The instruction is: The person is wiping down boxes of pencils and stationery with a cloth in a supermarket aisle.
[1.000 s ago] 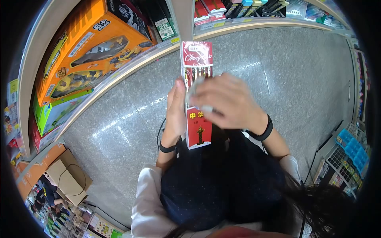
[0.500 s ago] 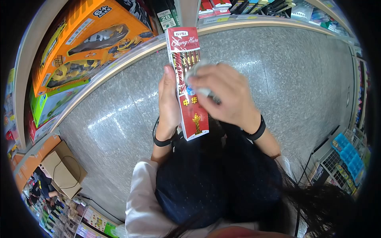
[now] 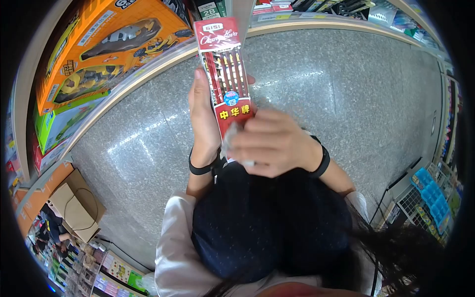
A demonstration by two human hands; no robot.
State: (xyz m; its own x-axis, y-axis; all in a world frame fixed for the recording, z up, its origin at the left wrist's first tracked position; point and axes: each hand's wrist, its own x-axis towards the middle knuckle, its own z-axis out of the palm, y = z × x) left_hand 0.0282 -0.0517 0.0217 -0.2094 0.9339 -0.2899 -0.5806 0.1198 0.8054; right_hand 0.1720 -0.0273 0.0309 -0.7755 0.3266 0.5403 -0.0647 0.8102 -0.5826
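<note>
A red and white box of pencils (image 3: 229, 74), with a clear window over dark striped pencils, stands lengthwise before me. My left hand (image 3: 204, 121) is wrapped round it, thumb along the left edge and fingertips showing past the right edge. Pressed against the box's lower red part is a crumpled grey-white cloth (image 3: 230, 138), bunched under my right hand (image 3: 279, 143). Motion blurs the right fingers a little, but they are curled round the cloth. The cloth and right hand cover the bottom of the box.
A shelf at the left carries a large orange toy box (image 3: 118, 49) and a green box (image 3: 67, 123). Stationery fills the shelf at the top. A cardboard box (image 3: 74, 208) stands at lower left, with a person (image 3: 54, 225) beyond. A wire rack (image 3: 420, 203) is at right.
My right hand has slid the cloth down from the window to the box's lower end. The window and yellow lettering now show. The box has shifted slightly up and left with my left hand.
</note>
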